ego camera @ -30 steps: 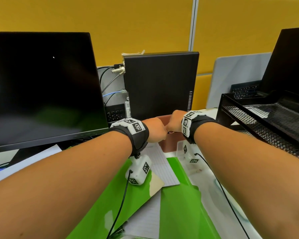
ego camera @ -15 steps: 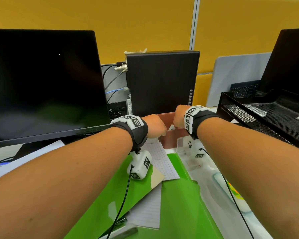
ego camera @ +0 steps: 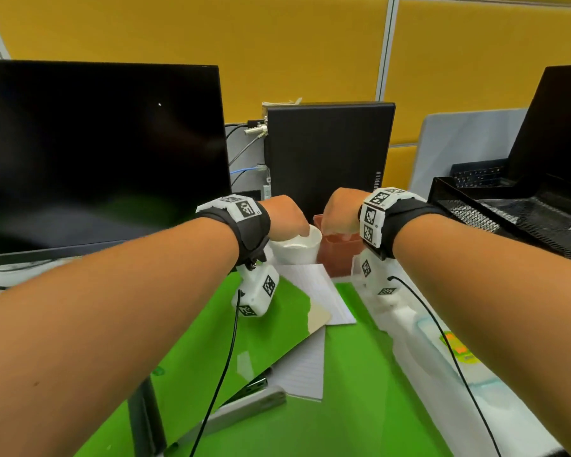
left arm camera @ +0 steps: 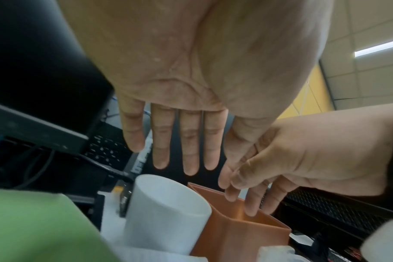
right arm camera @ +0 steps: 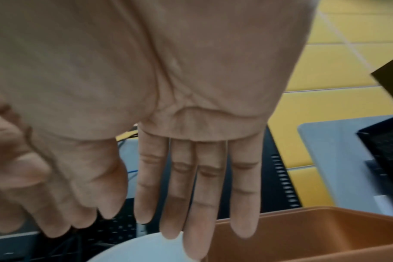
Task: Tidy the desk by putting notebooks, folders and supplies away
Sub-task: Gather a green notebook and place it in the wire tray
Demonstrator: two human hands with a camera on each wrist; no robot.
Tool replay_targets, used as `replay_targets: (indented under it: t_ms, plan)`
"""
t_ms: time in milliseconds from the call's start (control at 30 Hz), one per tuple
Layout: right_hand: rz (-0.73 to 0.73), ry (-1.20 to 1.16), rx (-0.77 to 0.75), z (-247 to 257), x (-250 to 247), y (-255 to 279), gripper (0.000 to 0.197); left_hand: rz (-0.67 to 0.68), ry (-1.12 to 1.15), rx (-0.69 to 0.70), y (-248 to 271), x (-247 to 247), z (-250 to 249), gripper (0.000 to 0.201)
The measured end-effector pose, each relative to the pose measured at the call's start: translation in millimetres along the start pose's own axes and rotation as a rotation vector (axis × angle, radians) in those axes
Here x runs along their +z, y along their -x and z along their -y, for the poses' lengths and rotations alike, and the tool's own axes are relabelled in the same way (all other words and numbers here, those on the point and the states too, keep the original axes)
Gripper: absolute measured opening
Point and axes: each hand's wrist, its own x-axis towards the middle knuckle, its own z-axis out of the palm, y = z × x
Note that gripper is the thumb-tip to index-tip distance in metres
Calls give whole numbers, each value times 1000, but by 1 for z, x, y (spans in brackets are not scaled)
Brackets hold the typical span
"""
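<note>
Yellow partition panels back a crowded desk [ego camera: 419, 377] where green folders [ego camera: 350, 407] and lined notebooks [ego camera: 314, 285] lie near. Both the left hand [left arm camera: 182, 99] and right hand [right arm camera: 168, 99] hang loose-fingered and empty over a white cup [ego camera: 299, 247] and a brown box [ego camera: 338, 255] at the far middle. Judging by this, supplies go there; drop each piece squarely inside, without nudging either container.

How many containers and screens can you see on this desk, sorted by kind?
White cup: 1
Orange box: 1
Black mesh tray: 1
Dark monitors: 2
Total: 5
</note>
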Motion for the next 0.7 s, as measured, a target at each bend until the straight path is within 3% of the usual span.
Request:
replay_targets:
  t_ms: [67,200,400,700]
  plan:
    - [35,-57,-90,23,-1,12,14,-13,24,-26,15,-14,15,12]
    - [102,-130,-263,75,-2,44,15,-53,137,-98,59,-42,53,16]
    - [232,-14,-505,142,11,99,22,-100,199,-219,130,-57,123,10]
    - [440,247,-558,127,57,161,28,-2,218,-154,184,-14,146,13]
